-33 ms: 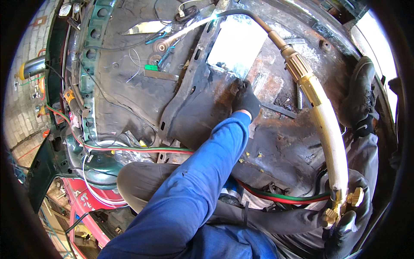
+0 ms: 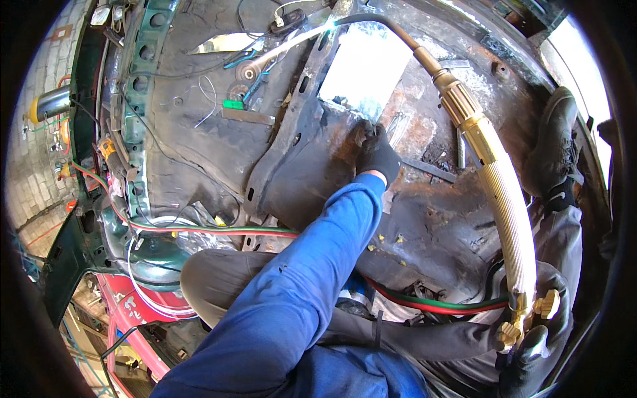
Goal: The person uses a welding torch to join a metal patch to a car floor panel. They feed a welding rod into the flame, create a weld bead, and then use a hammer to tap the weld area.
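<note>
My right hand (image 2: 554,331), in a black glove, grips the valve end of a brass gas torch (image 2: 499,166) at the lower right. The torch reaches up and bends left, and a lit flame (image 2: 298,40) streams from its tip toward the lower left. My left hand (image 2: 379,156), black-gloved under a blue sleeve, is closed at the near edge of a bright, pale sheet metal patch (image 2: 366,69). Anything pinched in its fingers is too small or hidden to make out. The patch lies on a dark, rusty vehicle floor panel (image 2: 305,179).
Red and green hoses (image 2: 219,230) cross below my left arm. Pliers (image 2: 259,83), abrasive discs (image 2: 247,70) and a flat metal bar (image 2: 248,116) lie left of the patch. A slotted metal rib (image 2: 282,136) runs between. A shoe (image 2: 556,132) shows at the right.
</note>
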### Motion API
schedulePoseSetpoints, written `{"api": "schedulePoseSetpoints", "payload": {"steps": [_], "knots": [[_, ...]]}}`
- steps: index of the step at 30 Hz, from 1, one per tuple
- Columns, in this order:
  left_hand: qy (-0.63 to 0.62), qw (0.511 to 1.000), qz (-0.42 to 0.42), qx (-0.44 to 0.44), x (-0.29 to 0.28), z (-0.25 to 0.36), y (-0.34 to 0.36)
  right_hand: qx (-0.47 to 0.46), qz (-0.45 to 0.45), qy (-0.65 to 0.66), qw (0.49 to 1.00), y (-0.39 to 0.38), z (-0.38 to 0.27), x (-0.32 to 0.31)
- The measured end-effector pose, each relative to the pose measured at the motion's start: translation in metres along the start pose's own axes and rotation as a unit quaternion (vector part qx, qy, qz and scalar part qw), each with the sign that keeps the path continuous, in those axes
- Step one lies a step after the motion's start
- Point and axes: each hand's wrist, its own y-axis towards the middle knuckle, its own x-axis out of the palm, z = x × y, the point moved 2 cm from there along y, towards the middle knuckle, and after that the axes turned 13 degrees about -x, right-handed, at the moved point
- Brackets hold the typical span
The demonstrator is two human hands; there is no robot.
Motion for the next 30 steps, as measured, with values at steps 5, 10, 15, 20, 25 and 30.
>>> {"api": "schedulePoseSetpoints", "payload": {"steps": [5, 10, 15, 20, 25, 30], "knots": [[-0.023, 0.996, 0.088, 0.027, -0.033, -0.011, 0.003, -0.002, -0.008, 0.005, 1.0, 0.007, 0.0, 0.0], [0.17, 0.966, 0.194, 0.035, -0.06, -0.013, 0.032, -0.007, -0.011, 0.011, 1.0, 0.017, -0.002, 0.003], [0.308, 0.939, 0.134, 0.069, -0.062, -0.017, 0.056, -0.002, -0.011, 0.015, 1.0, 0.021, -0.008, 0.01], [0.26, 0.958, 0.111, 0.047, -0.078, -0.023, 0.06, -0.008, -0.03, 0.046, 0.998, 0.03, -0.007, 0.012], [0.15, 0.984, 0.091, 0.024, -0.088, -0.023, 0.053, -0.007, -0.038, 0.056, 0.998, 0.031, -0.009, 0.015], [0.171, 0.984, 0.053, 0.015, -0.075, 0.001, 0.044, -0.003, -0.023, 0.051, 0.998, 0.026, -0.015, 0.01]]}}
